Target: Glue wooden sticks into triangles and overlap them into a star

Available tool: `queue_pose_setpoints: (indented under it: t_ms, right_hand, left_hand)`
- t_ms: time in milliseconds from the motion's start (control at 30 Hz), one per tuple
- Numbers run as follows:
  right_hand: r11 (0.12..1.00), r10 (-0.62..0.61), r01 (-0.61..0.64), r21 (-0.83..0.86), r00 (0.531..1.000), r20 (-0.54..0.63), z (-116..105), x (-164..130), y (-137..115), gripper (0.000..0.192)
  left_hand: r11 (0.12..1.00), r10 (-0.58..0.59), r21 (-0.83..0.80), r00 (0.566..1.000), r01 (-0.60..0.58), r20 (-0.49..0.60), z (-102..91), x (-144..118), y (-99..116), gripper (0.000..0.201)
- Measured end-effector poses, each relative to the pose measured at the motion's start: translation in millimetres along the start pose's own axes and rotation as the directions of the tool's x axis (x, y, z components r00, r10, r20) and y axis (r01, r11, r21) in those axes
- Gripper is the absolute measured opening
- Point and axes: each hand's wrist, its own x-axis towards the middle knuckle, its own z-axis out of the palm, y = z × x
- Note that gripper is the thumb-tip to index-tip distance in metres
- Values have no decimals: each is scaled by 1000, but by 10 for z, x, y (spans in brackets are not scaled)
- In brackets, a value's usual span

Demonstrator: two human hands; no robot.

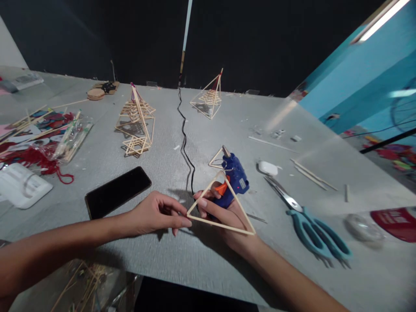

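- Nearest, at the near left edge of the tabletop [227, 130], a loose bundle of thin sticks [81, 281] lies in clear wrapping, partly under the left forearm.
- Just beyond, the left hand [152, 214] reaches in from the left; its grip is a narrow pinch on the left corner of a stick triangle [221, 225], thumb and fingers closed on the wood.
- Beside it, the right hand [227, 216] comes up from the near right, its grip wrapped round the handle of a blue glue gun [235, 175], with a finger by the orange trigger. The triangle rests across this hand's fingers, apex pointing far, and the gun stands behind it.
- The gun's nozzle points far and left, touching or just over a smaller stick triangle [216, 159]; which of the two I cannot tell.
- A black cord [185, 143] runs from near the gun to the far edge.
- To the left of the hands, a black phone [118, 190] lies flat, screen dark.
- To the right, teal-handled scissors [312, 225] lie shut, blades pointing far and left toward a small white case [268, 167]; loose sticks [313, 175] lie just beyond.
- At the left edge sit a white tray [22, 186], red yarn [39, 158] and a bag of coloured pieces [69, 134].
- Farther off, a stick tower [136, 119] stands left of the cord, a stick pyramid [209, 97] right of it.
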Motion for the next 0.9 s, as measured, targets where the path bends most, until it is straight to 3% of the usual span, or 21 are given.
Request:
queue_pose_setpoints:
  t_ms: [367,500,600,700,900]
  right_hand:
    - [999,0,-4,51,996,84,49,-38,-31,40]
    - [987,71,-74,142,997,28,69,-5,-81,45]
    - [980,57,-46,194,997,-51,45,20,-135,46]
    - [987,26,-17,163,998,-59,11,28,-153,45]
    - [997,29,-31,66,999,38,32,-6,-117,41]
  left_hand:
    - [994,-47,96,999,45,17,-10,-1,-14,34]
    - [993,-55,107,998,51,29,12,-7,-8,33]
    - [994,-58,95,998,56,26,16,-9,-5,38]
    - [995,-65,77,998,64,11,7,-5,-1,42]
    - [994,-113,6,994,113,-5,-41,5,45,56]
